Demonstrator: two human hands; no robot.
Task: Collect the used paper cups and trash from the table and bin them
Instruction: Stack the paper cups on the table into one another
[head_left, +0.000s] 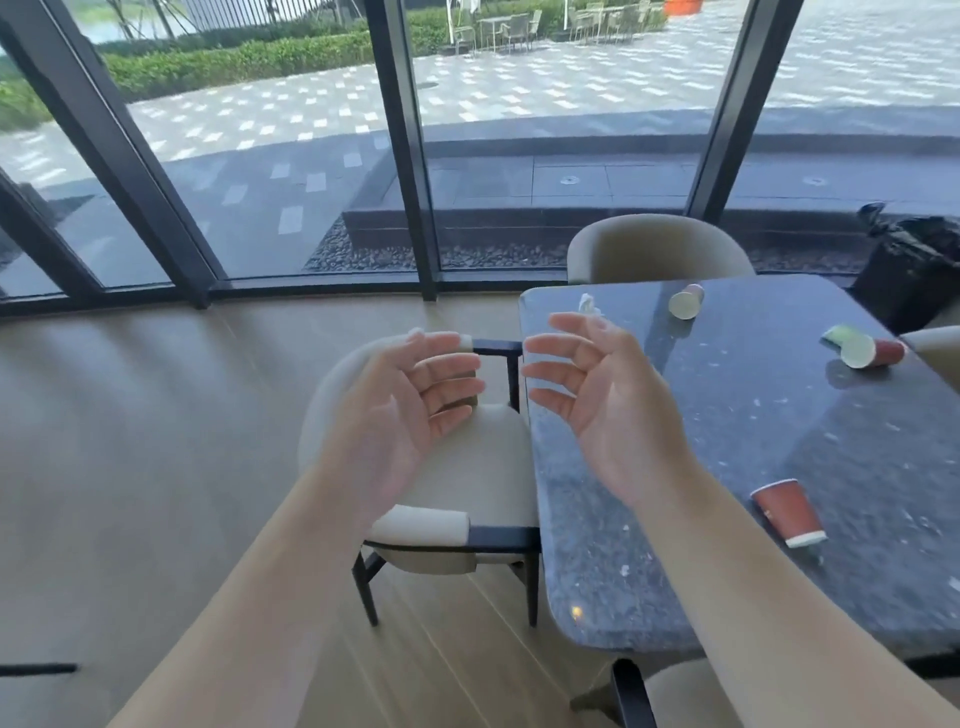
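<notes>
Three red paper cups lie tipped over on the dark stone table (727, 519): one near cup (788, 512) at the right, one far cup (687, 301) near the back edge, and a third cup (870, 352) at the far right beside a green scrap (837, 333). A crumpled white tissue (588, 303) sits at the table's back left corner. My left hand (410, 410) and my right hand (597, 400) are raised palms facing each other, fingers spread, holding nothing. The right hand hovers over the table's left edge, the left one over a chair.
A bin lined with a black bag (914, 270) stands on the floor beyond the table's far right corner. Beige chairs stand at the left side (467, 467), at the far end (654, 249), and at the near edge (675, 696). Glass walls run behind.
</notes>
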